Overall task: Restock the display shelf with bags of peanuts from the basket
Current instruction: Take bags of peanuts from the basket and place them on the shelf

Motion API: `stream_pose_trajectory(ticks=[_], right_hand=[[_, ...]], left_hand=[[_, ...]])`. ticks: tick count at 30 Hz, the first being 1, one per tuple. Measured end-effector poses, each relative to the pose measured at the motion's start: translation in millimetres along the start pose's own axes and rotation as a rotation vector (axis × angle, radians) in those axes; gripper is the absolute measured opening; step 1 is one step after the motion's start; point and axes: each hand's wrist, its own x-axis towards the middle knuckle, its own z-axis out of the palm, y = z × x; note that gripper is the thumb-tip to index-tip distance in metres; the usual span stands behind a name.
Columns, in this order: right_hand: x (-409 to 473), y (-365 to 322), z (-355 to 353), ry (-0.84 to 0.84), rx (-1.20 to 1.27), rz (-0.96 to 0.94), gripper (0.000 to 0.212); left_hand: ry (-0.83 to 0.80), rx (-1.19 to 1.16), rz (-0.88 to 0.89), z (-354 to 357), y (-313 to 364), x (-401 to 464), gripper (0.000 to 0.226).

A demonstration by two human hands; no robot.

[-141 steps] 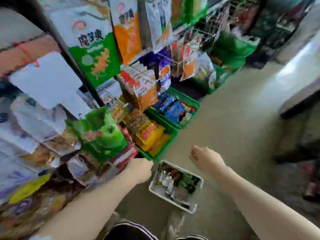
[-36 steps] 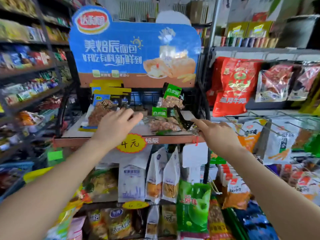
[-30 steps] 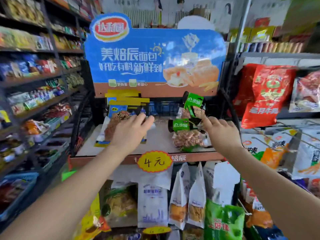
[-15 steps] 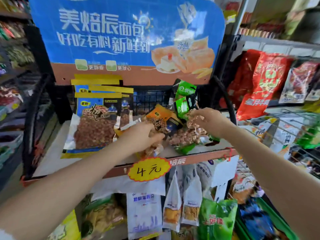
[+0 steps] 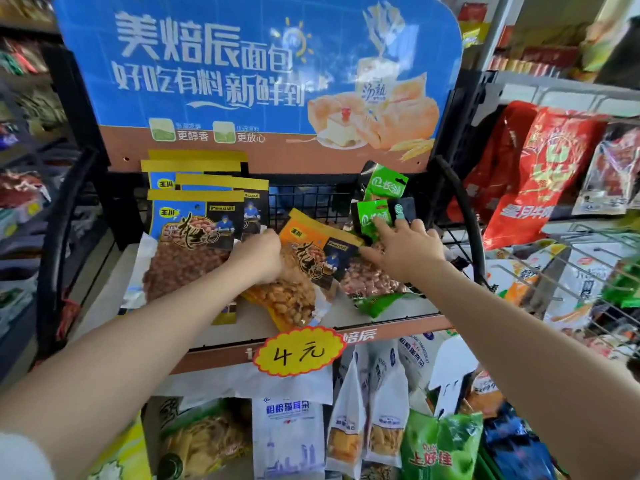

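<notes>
On the display shelf point(image 5: 398, 332) a stack of blue-and-yellow peanut bags point(image 5: 194, 237) leans at the left. An orange peanut bag point(image 5: 304, 271) lies tilted in the middle, and my left hand point(image 5: 258, 258) is closed on its left edge. To the right stand green-topped peanut bags point(image 5: 384, 188), one lying flat with pink peanuts showing point(image 5: 370, 282). My right hand point(image 5: 405, 251) rests palm down on these green bags with its fingers spread, touching a green header. The basket is out of view.
A big blue bread sign point(image 5: 259, 74) rises behind the shelf. Black curved rack arms point(image 5: 464, 216) flank it. A yellow price tag point(image 5: 299, 351) hangs on the front lip. Red bags point(image 5: 540, 168) and wire hooks point(image 5: 571, 271) are to the right; snack bags point(image 5: 287, 438) hang below.
The orange bag has come down onto the shelf between the blue stack and the green bags. My right hand has gone from gripping a green bag to lying flat, fingers spread.
</notes>
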Motion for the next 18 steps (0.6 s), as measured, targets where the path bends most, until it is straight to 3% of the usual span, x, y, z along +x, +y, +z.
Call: stream_pose_trajectory(ticks=[3,5,8,12,14,18], right_hand=[[8,-9,-1,-0.033,-0.036,0.056,0.075],[12,-12,-3,-0.037,-0.059,0.094,0.078],[10,-13,-6,-0.028,-0.063,0.098,0.082],[-2,-3,-6,-0.037,0.055,0.072,0.081],[-9,5,-2,-0.017,0.098,0.018,0.076],[-21,20,4,-0.031,0.219,-0.040,0.072]], left_hand=[[0.040,-0.234,-0.057,-6,-8,-12,0.073],[0.172,-0.359,-0.090,-11,-8,-22,0.080],[0.395,-0.631,-0.129,-16,-3,-21,0.072],[0.520,-0.841,-0.122,-19,17,-4,0.055],[0.495,-0.842,-0.135,-15,27,5,0.056],[0.269,-0.648,-0.197,-4,33,18,0.073]])
